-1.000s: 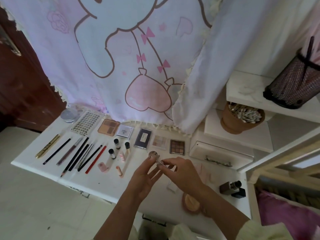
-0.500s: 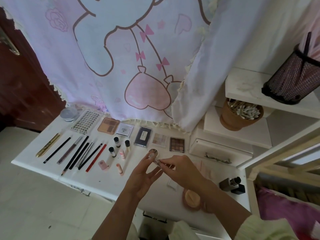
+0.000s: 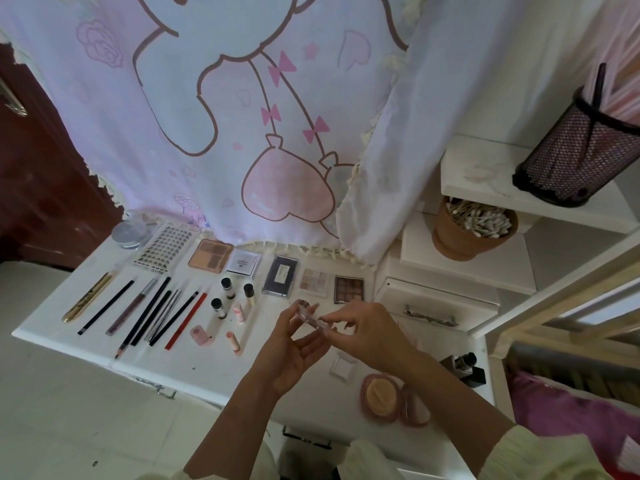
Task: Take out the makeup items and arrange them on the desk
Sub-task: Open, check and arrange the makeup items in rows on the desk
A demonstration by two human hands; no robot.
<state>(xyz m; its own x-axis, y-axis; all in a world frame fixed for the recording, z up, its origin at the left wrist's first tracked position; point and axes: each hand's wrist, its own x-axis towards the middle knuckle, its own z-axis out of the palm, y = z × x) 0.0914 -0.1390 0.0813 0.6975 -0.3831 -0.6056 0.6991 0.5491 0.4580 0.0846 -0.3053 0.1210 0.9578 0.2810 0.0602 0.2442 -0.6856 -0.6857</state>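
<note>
Clear makeup tube (image 3: 310, 315) above the desk (image 3: 207, 362) middle, capped end pinched in left hand (image 3: 294, 348) fingertips, other end pinched by right hand (image 3: 370, 334)

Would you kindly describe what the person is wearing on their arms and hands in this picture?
The left hand and right hand are bare: no gloves, and no rings or watch that I can make out. A pale cream, ribbed-looking sleeve begins near the right elbow; from there to the wrist the arm is uncovered.
</note>
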